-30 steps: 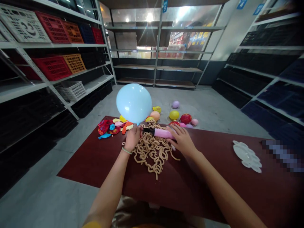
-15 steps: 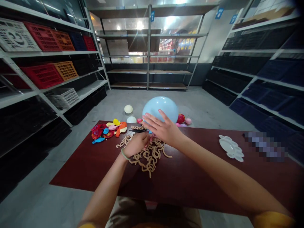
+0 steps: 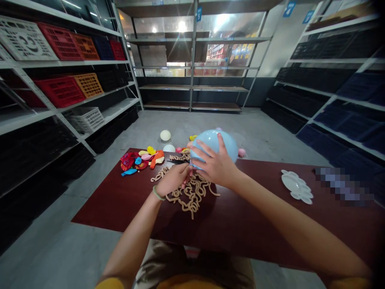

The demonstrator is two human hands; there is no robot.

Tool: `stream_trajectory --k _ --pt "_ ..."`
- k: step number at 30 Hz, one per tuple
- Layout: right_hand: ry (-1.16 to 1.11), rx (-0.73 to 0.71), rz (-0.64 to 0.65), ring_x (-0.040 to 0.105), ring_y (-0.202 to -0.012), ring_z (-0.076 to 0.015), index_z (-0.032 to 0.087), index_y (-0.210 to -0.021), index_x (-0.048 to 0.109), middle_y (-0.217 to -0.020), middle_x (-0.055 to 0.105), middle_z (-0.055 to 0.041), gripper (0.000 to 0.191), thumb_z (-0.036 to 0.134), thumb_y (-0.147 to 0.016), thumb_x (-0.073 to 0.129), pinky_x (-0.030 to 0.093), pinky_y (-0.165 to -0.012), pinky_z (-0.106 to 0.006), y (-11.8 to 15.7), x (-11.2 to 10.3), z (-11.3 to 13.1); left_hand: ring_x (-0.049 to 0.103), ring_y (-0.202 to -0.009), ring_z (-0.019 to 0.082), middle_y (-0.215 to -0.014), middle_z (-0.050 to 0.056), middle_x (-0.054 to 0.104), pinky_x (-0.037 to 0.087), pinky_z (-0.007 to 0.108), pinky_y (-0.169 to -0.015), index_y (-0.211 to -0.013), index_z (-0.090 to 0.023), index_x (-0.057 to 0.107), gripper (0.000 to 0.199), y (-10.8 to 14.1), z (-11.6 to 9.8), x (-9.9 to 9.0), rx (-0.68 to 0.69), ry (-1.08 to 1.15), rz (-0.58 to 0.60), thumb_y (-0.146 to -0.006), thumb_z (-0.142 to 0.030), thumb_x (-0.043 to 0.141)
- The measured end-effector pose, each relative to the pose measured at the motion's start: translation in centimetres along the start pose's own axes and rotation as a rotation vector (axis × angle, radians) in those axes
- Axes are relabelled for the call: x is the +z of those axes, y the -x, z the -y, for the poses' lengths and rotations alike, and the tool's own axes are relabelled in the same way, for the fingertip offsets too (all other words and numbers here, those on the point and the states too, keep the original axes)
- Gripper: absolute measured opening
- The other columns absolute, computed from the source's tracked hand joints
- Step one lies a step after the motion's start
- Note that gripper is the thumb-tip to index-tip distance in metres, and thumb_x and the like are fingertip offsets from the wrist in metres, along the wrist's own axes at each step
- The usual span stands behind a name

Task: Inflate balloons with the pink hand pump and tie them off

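One blue balloon: over the table's far edge, beyond and right of the left hand; longer axis seemingly left to right.
Left fingers: together at the balloon's near-left end, apparently clamped on the neck, which is hidden.
Right hand: nearer the rounded body, fingers spread apart across its near side.
Tabletop: tan strands below the hands, limp balloons left, white dish right.
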State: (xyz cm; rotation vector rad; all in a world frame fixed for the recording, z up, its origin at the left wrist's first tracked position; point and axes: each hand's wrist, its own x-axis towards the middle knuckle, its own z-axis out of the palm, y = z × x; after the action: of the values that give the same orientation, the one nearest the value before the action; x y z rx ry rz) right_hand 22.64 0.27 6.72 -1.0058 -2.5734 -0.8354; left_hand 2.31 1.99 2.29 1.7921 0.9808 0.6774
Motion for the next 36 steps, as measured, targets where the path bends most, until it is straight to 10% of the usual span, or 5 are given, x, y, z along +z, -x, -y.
stream_trajectory --k 9,18,31,36 --pt "0.036 -0.067 -0.036 0.042 -0.136 -0.0309 0.024 -0.103 0.071 -0.132 0.064 -0.0028 0.023 0.024 -0.098 0.049 0.005 -0.114 -0.077 -0.3 -0.4 0.2 0.048 -0.047 0.015 -0.048 -0.003 0.049 0.038 0.029 -0.056 -0.067 -0.022 0.049 0.039 0.2 -0.8 -0.1 0.087 -0.257 -0.029 -0.097 -0.043 0.039" --pt "0.09 -0.101 0.004 0.052 -0.127 -0.0264 0.019 -0.103 0.072 -0.117 0.071 -0.0052 0.025 0.017 -0.098 0.048 0.028 -0.117 -0.055 -0.3 -0.9 0.7 0.052 -0.045 0.011 -0.056 -0.004 0.053 0.043 0.023 -0.043 -0.076 -0.02 0.053 0.039 0.9 0.1 0.2 -0.067 0.296 -0.054 -0.094 -0.054 0.045" --pt "0.017 -0.03 0.003 0.057 -0.119 -0.0245 0.02 -0.099 0.073 -0.11 0.074 -0.004 0.027 0.015 -0.097 0.047 0.031 -0.113 -0.049 -0.8 -1.6 1.4 0.064 -0.068 0.011 -0.073 -0.001 0.067 0.056 0.025 -0.068 -0.085 -0.015 0.065 0.024 2.0 -0.9 -0.1 0.03 0.608 -0.464 -0.075 -0.034 0.076" --pt "-0.014 -0.014 0.007 0.06 -0.114 -0.0231 0.022 -0.094 0.073 -0.105 0.075 -0.0024 0.025 0.015 -0.097 0.049 0.033 -0.111 -0.047 -1.0 -1.6 1.6 0.063 -0.073 0.009 -0.08 -0.001 0.065 0.056 0.022 -0.07 -0.085 -0.016 0.063 0.024 2.6 -1.0 -0.3 -0.003 0.715 -0.356 -0.072 -0.029 0.079"
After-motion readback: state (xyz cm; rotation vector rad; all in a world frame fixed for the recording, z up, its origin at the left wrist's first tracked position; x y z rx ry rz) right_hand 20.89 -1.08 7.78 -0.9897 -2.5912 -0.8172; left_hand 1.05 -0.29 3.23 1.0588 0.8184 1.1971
